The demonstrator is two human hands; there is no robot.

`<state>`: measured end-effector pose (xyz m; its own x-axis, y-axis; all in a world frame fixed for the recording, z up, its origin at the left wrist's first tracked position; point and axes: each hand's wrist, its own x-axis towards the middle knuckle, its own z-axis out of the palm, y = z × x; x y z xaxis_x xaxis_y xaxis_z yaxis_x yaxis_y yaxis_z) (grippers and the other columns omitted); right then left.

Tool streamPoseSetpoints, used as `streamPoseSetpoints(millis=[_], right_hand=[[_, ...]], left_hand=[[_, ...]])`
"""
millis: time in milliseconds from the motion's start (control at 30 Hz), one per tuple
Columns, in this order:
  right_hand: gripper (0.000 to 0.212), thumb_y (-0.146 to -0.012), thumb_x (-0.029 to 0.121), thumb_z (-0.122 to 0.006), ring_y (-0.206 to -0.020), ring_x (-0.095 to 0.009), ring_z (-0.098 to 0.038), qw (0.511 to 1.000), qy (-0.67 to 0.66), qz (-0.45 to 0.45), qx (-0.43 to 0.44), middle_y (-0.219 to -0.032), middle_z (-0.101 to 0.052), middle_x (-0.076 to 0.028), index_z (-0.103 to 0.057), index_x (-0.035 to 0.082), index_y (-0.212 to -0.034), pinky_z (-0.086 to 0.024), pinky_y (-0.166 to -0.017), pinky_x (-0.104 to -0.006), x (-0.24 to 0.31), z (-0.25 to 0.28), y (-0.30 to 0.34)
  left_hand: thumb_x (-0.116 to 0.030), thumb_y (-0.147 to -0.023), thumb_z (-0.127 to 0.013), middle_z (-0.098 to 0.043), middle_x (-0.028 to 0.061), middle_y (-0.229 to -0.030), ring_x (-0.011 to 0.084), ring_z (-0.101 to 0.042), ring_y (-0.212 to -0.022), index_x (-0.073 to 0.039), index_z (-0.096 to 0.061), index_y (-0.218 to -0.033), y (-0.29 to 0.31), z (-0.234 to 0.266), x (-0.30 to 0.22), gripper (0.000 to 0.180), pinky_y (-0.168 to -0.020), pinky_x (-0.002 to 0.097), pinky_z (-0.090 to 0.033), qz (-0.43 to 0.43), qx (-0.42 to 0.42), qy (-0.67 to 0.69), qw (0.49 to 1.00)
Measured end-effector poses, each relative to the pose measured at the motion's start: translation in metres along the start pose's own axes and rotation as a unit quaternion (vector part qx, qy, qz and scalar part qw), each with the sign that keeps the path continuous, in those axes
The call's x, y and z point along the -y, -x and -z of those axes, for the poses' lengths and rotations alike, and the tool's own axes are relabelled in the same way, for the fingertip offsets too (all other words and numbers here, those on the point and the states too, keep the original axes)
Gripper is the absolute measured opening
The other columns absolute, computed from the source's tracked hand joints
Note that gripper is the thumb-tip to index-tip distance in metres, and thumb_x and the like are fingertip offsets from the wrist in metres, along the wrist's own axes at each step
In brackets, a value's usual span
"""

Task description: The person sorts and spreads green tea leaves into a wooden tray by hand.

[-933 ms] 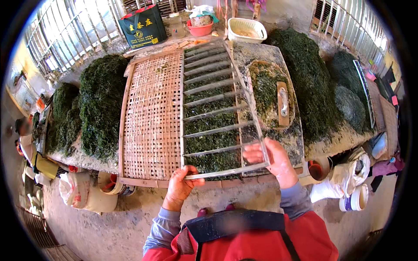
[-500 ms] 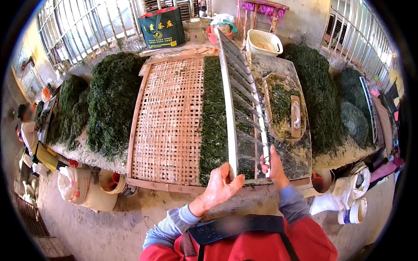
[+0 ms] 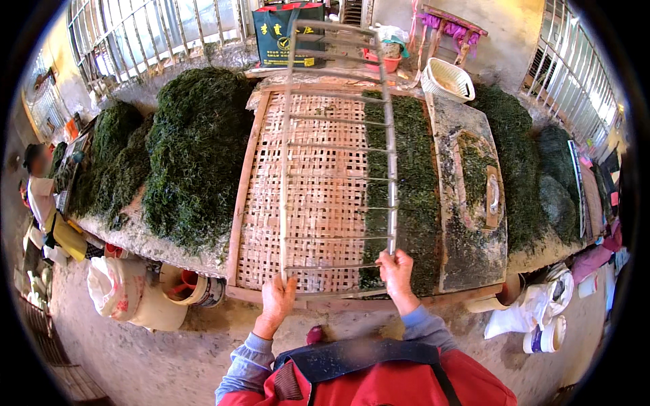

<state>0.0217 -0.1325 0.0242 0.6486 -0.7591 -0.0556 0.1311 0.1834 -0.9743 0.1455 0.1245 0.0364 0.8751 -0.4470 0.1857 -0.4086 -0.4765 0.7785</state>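
"Barred windows (image 3: 169, 30) line the wall behind our work surface, and a dark green bag (image 3: 290, 40) stands at the back. What do we have in our hands?"

"One ladder-like frame (image 3: 392, 176), held at its near corners. Our left hand (image 3: 276, 299) has its fingers curled closed around the left corner; our right hand (image 3: 398, 273) pinches the right side rail, thumb and fingers drawn together on it."

"And where does that put the frame?"

"Mostly over the woven mat (image 3: 261, 203), with its right rail above the strip of dark green strands (image 3: 414, 155). Its far end crosses in front of the bag. The rungs are blurred, so we cannot tell whether any part touches the mat."

"What lies around us?"

"Right of the strip, a stained board (image 3: 467, 264) with a handled wooden piece (image 3: 491, 206) on it. Left of the mat, a big green heap (image 3: 193, 149). Toward the back right, a white basket (image 3: 443, 82). Far left, another person (image 3: 44, 203) stands."
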Motion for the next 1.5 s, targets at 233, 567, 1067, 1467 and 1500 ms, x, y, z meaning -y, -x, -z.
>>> streamPoseSetpoints(millis=[233, 567, 1067, 1467, 1500], right_hand=[[0.013, -0.083, 0.008, -0.062, -0.051, -0.004, -0.043, 0.993, 0.114, -0.022, -0.022, -0.057, -0.053, 0.001, -0.057, 0.001, -0.073, -0.036, -0.044, -0.0235, -0.082, -0.053, 0.005], [0.021, -0.085, 0.021, -0.056, -0.055, -0.035, -0.059, 0.776, 0.603, 0.142, 0.113, -0.059, -0.056, -0.017, -0.052, 0.002, -0.075, -0.047, -0.048, -0.0425, -0.048, -0.076, 0.003], [0.026, -0.079, 0.006, -0.06, -0.095, -0.032, -0.057, 0.711, 0.594, 0.308, -0.214, -0.106, -0.058, -0.015, -0.057, 0.005, -0.106, -0.047, -0.08, -0.0393, 0.067, 0.217, -0.014], [0.038, -0.09, 0.032, -0.045, -0.079, -0.042, -0.058, 0.726, 0.597, -0.016, -0.339, -0.084, -0.061, -0.024, -0.06, -0.003, -0.093, -0.046, -0.07, -0.0467, 0.013, 0.509, -0.054], [0.039, -0.09, 0.034, -0.044, -0.081, -0.044, -0.058, 0.728, 0.603, -0.054, -0.32, -0.087, -0.061, -0.025, -0.061, -0.001, -0.093, -0.046, -0.071, -0.0481, 0.018, 0.509, -0.057]], left_hand=[[-0.028, -0.084, -0.058, -0.055, 0.0215, -0.057, 0.0411, -0.055, -0.054, -0.002, -0.053, -0.066, -0.013, 0.006, 0.118, 0.032, -0.049, 0.0496, -0.042, 0.013, -0.008, -0.119, 0.993], [-0.03, -0.085, -0.055, -0.062, 0.0164, -0.068, 0.0327, -0.063, -0.06, -0.004, -0.057, -0.068, -0.044, 0.029, 0.134, 0.032, -0.055, 0.044, -0.05, -0.054, 0.072, -0.36, 0.929], [-0.006, -0.081, -0.061, -0.058, 0.0131, -0.099, 0.0216, -0.06, -0.077, 0.0, -0.055, -0.11, -0.079, -0.05, -0.016, 0.029, -0.067, 0.0305, -0.051, -0.019, -0.031, -0.083, 0.996], [-0.003, -0.087, -0.054, -0.051, 0.0105, -0.123, 0.0194, -0.047, -0.115, 0.003, -0.037, -0.131, 0.001, -0.306, -0.21, 0.048, -0.097, 0.0316, -0.039, 0.122, 0.427, 0.38, 0.811], [-0.001, -0.086, -0.05, -0.052, 0.0098, -0.122, 0.0178, -0.048, -0.112, 0.005, -0.04, -0.128, -0.001, -0.313, -0.212, 0.043, -0.095, 0.0295, -0.039, 0.078, 0.433, 0.372, 0.817]])
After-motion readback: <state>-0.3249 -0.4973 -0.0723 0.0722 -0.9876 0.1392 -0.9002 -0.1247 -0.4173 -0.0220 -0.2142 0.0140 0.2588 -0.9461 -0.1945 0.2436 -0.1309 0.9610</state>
